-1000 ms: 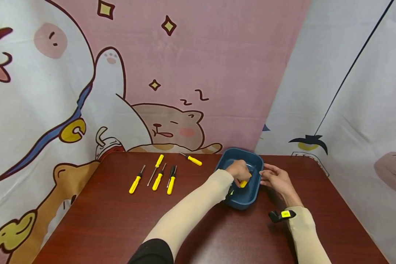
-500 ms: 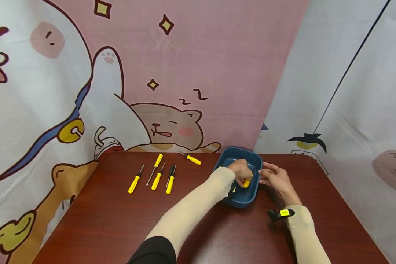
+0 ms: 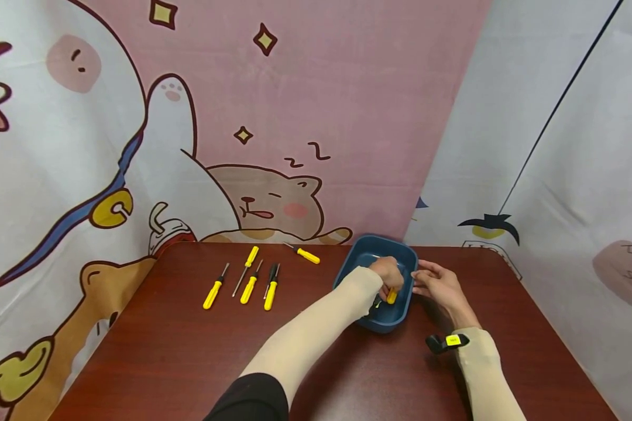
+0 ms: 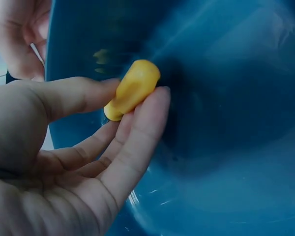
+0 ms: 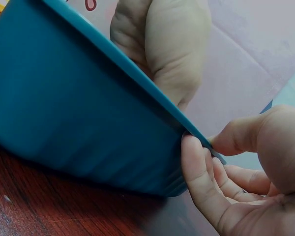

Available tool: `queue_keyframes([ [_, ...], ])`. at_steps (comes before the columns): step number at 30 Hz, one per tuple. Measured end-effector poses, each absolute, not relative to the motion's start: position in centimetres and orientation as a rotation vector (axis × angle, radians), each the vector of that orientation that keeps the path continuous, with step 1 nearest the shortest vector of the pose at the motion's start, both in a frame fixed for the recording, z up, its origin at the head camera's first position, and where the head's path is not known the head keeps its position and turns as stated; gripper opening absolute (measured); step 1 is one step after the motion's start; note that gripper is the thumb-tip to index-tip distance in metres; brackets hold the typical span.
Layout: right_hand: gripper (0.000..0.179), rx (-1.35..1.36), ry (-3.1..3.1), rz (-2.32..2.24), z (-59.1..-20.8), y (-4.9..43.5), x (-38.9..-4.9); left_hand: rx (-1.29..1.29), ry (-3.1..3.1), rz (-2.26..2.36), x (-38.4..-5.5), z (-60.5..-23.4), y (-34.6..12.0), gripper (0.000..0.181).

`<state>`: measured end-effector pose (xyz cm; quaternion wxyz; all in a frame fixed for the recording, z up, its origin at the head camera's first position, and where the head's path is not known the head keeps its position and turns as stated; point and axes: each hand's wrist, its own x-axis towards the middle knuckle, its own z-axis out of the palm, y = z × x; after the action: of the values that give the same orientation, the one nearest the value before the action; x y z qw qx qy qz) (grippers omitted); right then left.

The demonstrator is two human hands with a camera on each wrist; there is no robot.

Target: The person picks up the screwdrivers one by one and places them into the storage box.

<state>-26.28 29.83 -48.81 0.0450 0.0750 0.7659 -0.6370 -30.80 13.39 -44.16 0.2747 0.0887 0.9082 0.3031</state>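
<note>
My left hand [image 3: 390, 272] reaches down into a blue plastic bin [image 3: 383, 326] at the table's right side. Between its thumb and fingers it pinches the yellow handle of a screwdriver [image 4: 137, 87]; the shaft is hidden from every view. Around the handle, the bin's smooth inner wall [image 4: 236, 167] fills the left wrist view. My right hand [image 3: 442, 289] is at the bin's right side. In the right wrist view, its thumb and fingers pinch the bin's rim [image 5: 137, 76] near a corner, thumb on the inner side and fingers outside.
Several yellow-handled screwdrivers lie on the brown table [image 3: 168, 351] left of the bin, among them one at the far left [image 3: 213, 291] and one near the back edge [image 3: 308, 256]. A cartoon-printed cloth [image 3: 368, 117] hangs behind the table.
Inside the bin, the left hand has turned slightly, and the yellow handle now stands at a steeper slant. The right hand stays at the rim. The view has shifted a little.
</note>
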Motion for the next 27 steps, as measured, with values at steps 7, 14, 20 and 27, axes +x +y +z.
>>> queue_keyframes([
  [7, 0.058, 0.212, 2.327, -1.947, -48.9, 30.0, -26.1, 0.266, 2.479, 0.638, -30.7, -44.2, 14.6, 0.01],
  [14, 0.057, 0.211, 2.325, -1.959, -48.9, 30.0, -26.2, 0.251, 2.51, 0.482, -30.1, -43.2, 15.4, 0.008],
  [20, 0.057, 0.216, 2.321, -1.965, -48.7, 29.9, -26.1, 0.275, 2.492, 0.497, -30.0, -43.1, 15.4, 0.008],
  [27, 0.057, 0.214, 2.317, -1.969, -48.7, 29.9, -26.1, 0.247, 2.462, 0.539, -30.2, -43.1, 15.2, 0.01],
])
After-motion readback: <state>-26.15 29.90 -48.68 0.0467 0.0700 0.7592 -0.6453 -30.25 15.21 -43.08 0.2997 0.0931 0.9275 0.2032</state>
